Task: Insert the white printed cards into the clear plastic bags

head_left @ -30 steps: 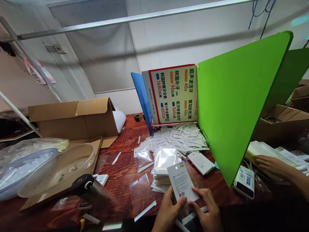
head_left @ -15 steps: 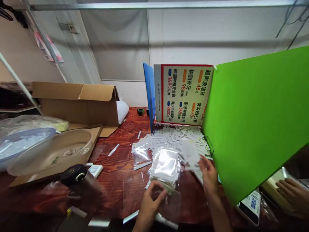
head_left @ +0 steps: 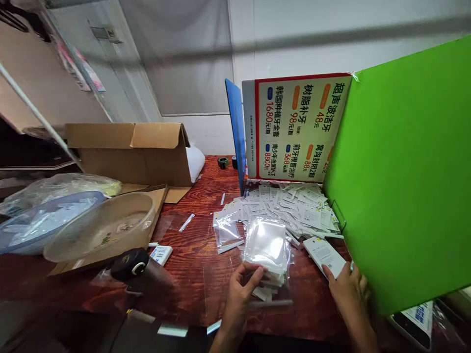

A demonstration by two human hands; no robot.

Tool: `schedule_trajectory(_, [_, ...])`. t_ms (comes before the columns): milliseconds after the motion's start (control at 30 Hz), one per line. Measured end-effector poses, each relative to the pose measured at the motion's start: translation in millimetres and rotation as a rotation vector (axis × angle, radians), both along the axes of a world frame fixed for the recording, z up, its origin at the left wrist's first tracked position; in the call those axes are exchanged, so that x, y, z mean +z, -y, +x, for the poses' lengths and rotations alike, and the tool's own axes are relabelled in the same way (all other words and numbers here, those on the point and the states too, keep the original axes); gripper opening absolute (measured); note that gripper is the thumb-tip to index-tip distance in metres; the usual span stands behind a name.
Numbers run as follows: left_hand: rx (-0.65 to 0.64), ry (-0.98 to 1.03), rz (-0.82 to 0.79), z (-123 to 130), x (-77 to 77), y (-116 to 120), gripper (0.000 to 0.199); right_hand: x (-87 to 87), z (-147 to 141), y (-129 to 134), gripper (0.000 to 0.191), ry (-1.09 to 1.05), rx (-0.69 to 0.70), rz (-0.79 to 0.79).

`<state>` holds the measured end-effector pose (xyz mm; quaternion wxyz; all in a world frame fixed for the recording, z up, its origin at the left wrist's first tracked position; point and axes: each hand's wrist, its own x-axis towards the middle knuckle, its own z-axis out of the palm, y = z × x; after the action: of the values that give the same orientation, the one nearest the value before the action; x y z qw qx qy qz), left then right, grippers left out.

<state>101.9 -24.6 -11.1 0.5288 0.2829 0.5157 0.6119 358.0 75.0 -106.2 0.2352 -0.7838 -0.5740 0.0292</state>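
1. Head view: I see the left hand (head_left: 241, 289) at the near edge of the stack of clear sleeves (head_left: 267, 245), fingers pinched on a transparent sleeve (head_left: 270, 299) lying just in front of that stack.
2. Right hand (head_left: 344, 289), right of the stack, rests open-fingered on a white card packet (head_left: 324, 252), fingertips touching its near end; not clenched.
3. Behind the stack, a loose heap of small packets (head_left: 294, 206) lies against the price sign (head_left: 298, 127).
4. Green divider (head_left: 401, 171) stands right of the stack; cardboard box (head_left: 136, 152) well left, on the table (head_left: 198, 264).
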Motion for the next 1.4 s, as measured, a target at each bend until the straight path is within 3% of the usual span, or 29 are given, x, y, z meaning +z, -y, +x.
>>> schedule_trajectory(100, [0.0, 0.08, -0.06, 1, 2.4, -1, 0.037, -1.7, 8, -1, 0.072, 0.018, -0.002, -0.088])
schedule_trajectory(300, [0.053, 0.266, -0.078, 6, 2.2, 0, 0.034, 5.9, 11, 0, 0.069, 0.02, -0.002, -0.044])
schedule_trajectory(500, [0.06, 0.31, -0.049, 14, 4.4, 5, 0.033, 11.2, 15, -3, 0.053, -0.304, 0.004, 0.16])
schedule_trajectory(667, [0.125, 0.368, -0.046, 27, 3.8, 3, 0.044, 19.6, 30, -3, 0.044, -0.531, -0.062, 0.189])
schedule_trajectory(767, [0.212, 0.386, -0.058, 34, 4.1, 0, 0.052, 30.5, 35, 12, 0.05, -0.736, -0.008, 0.183])
schedule_trajectory(933, [0.209, 0.449, -0.004, 42, 6.6, 1, 0.039, 51.4, 38, 64, 0.056, -1.037, 0.178, 0.1])
schedule_trajectory(1100, [0.2, 0.456, 0.025, 45, 6.3, 9, 0.039, 59.4, 40, 113, 0.042, -1.216, 0.415, -0.128])
schedule_trajectory(1233, [0.162, 0.446, 0.02, 46, 7.4, 15, 0.039, 60.1, 33, 127, 0.037, -1.26, 0.486, -0.246])
schedule_trajectory(1400, [0.107, 0.416, -0.014, 50, 7.4, 23, 0.044, 65.9, 18, 125, 0.039, -1.231, 0.486, -0.228])
